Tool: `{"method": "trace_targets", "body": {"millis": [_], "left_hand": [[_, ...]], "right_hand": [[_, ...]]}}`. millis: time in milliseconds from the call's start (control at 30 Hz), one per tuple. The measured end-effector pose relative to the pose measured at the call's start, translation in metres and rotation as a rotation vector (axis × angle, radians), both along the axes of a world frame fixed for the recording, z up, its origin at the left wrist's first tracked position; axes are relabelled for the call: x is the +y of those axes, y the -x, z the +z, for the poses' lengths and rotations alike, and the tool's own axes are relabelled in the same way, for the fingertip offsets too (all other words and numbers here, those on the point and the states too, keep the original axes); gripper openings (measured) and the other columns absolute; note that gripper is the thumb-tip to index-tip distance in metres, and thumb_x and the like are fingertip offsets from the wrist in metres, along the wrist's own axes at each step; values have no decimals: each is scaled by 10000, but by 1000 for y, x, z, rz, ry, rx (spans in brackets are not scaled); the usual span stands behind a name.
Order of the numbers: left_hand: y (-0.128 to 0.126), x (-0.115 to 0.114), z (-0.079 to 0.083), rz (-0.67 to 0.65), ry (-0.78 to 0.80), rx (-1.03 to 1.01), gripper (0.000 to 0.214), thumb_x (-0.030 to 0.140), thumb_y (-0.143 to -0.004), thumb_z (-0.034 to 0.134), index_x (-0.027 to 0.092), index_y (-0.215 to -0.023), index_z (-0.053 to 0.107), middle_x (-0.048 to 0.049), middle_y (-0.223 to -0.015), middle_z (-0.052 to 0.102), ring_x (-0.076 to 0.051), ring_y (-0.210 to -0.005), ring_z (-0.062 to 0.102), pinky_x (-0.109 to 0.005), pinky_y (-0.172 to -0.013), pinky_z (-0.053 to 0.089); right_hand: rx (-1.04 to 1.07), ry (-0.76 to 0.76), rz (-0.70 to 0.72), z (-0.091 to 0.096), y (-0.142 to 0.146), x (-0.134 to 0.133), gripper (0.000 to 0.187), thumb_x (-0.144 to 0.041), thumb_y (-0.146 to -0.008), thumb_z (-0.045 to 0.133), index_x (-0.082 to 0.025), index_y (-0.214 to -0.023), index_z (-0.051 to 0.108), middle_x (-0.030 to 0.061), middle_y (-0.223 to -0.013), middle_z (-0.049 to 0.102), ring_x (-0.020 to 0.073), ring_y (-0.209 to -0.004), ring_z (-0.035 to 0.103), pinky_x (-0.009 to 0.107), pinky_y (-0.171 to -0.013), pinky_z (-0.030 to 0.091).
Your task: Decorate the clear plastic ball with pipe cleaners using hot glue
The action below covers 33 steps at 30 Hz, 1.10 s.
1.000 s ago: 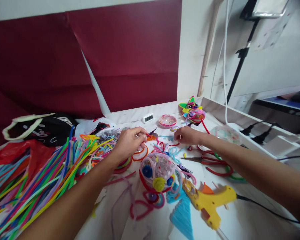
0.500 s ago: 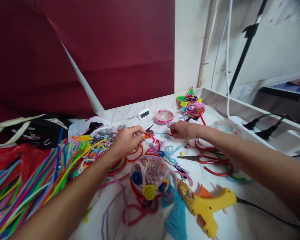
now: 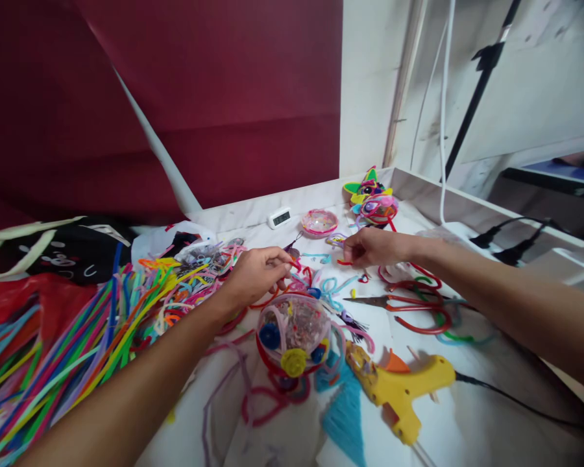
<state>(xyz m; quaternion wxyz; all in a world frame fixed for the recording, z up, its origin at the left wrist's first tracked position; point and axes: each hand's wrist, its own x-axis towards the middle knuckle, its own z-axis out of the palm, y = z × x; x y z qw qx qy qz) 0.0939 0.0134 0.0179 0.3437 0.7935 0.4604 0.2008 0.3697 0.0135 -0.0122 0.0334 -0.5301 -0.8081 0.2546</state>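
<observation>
My left hand point(image 3: 257, 274) is closed in a pinch above the clutter, with a short pinkish-red pipe cleaner point(image 3: 296, 264) at its fingertips. To its right, my right hand point(image 3: 367, 246) pinches a short red pipe cleaner point(image 3: 344, 263), most of it hidden by the fingers. Nearer to me, between the forearms, sits a clear plastic ball point(image 3: 299, 321) trimmed with pipe cleaners, blue pompoms and a yellow curl. Light blue curled pipe cleaners point(image 3: 333, 288) lie between the hands. Red-handled scissors point(image 3: 389, 302) rest below my right wrist.
A yellow glue gun point(image 3: 409, 392) lies front right, its cord trailing right. Bundled pipe cleaners point(image 3: 92, 344) cover the left side, beside a black bag point(image 3: 68, 253). Behind are a small digital clock point(image 3: 279, 218), a clear half-shell point(image 3: 320, 222) and a colourful decorated figure point(image 3: 374, 198).
My right hand has shifted slightly right, away from the left, and its red pipe cleaner shows more plainly. My left hand has moved slightly right. The view has shifted a little.
</observation>
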Motion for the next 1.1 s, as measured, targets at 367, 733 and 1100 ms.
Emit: {"method": "trace_targets", "body": {"millis": [367,733,1100], "left_hand": [[30,-8,-3,63,23,-86,204,319,-750,604,140,-838,650,11,-587,639,-108,-474,578,-201,-462,479],[51,-26,-6,68,-4,-68,238,355,-758,599,143,-843,666,-4,-621,661,-129,-550,624,-201,-504,473],[78,-39,-16,114,117,-132,244,385,-778,598,164,-879,624,28,-555,607,-90,-438,521,-164,-386,353]], "right_hand": [[-167,-94,-35,-2,-2,-30,213,-237,-793,525,-176,-795,730,2,-656,675,157,-627,599,243,-590,403],[-435,-183,-34,-19,14,-42,188,-311,-884,574,-163,-961,663,72,-1046,668,210,-977,619,391,-846,476],[56,46,-138,-13,3,-31,305,-414,-890,563,-129,-964,643,15,-818,654,133,-690,611,289,-628,507]]}}
